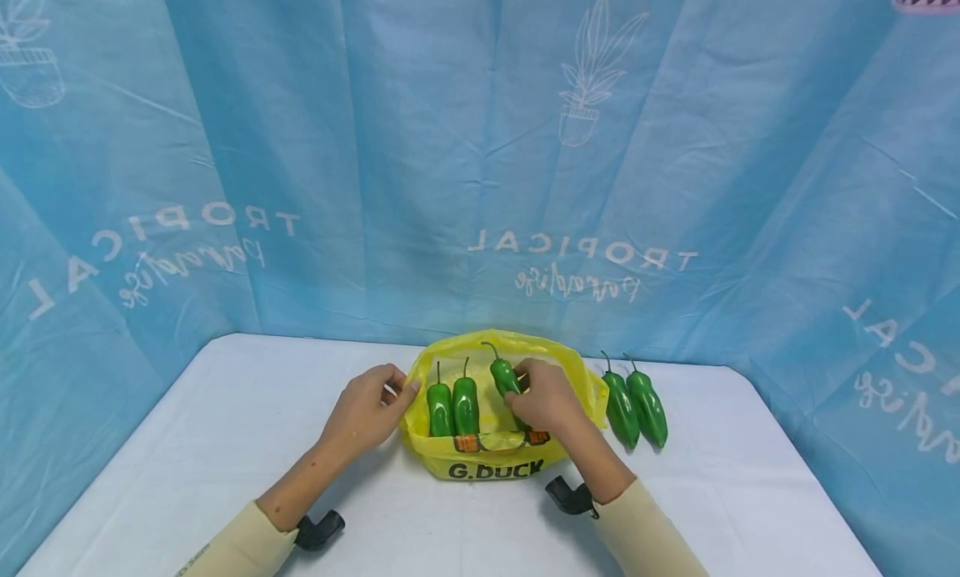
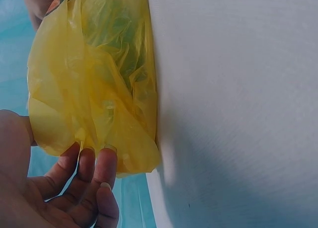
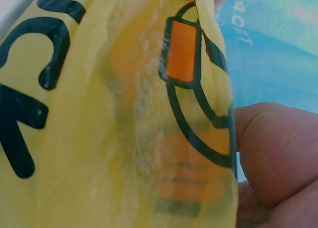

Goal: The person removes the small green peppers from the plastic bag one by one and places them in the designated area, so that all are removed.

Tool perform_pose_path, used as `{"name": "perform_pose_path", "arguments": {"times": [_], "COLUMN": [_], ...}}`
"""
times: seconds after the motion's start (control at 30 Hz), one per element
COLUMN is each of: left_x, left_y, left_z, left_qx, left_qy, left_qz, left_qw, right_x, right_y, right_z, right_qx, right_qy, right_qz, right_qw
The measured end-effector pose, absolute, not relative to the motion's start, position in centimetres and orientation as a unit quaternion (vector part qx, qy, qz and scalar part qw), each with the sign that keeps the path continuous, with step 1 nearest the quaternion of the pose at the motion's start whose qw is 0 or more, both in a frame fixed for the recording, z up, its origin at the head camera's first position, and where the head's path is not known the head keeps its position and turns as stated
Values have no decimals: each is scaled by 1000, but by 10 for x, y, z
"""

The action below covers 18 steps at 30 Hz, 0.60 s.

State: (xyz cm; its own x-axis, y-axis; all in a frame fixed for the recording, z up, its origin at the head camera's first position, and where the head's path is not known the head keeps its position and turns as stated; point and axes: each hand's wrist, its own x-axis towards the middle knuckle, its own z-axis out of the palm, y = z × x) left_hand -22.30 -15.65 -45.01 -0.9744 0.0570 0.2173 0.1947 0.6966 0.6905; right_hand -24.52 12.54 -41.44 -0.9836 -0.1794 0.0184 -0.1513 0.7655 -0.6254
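Observation:
A yellow plastic bag [image 1: 495, 470] printed "G.DUCK" lies on the table with its mouth spread wide. My left hand [image 1: 369, 410] pinches its left rim; in the left wrist view the fingertips [image 2: 105, 161] meet the crinkled plastic. Inside the bag's mouth, my right hand [image 1: 547, 395] grips a glossy green chili pepper [image 1: 505, 375], its curved stem pointing up and its lower end behind the bag's front edge. Two more green chili peppers, one at left [image 1: 440, 406] and one beside it [image 1: 466, 402], stand in the bag. In the right wrist view the bag's front [image 3: 89, 138] hides the pepper.
Just right of the bag, two green chili peppers [image 1: 621, 410] lie side by side on the white-covered table [image 1: 300, 377]. A blue printed curtain [image 1: 450, 143] hangs behind and around the table. Each wrist carries a black camera mount [image 1: 318, 531].

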Motion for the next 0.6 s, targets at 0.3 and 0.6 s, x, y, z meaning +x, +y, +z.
{"name": "perform_pose_path", "arguments": {"times": [0.3,0.6], "left_x": [-223,-223], "left_y": [-157,-156], "left_z": [-452,-451], "left_qx": [-68,-69], "left_qy": [-918,-917], "left_qz": [-379,-382], "left_qw": [91,89], "right_x": [-246,-247], "right_y": [132,137], "right_z": [-407,-402], "right_qx": [-76,-74], "right_qy": [926,927], "right_qz": [-369,-368], "right_qw": [17,-11]}}
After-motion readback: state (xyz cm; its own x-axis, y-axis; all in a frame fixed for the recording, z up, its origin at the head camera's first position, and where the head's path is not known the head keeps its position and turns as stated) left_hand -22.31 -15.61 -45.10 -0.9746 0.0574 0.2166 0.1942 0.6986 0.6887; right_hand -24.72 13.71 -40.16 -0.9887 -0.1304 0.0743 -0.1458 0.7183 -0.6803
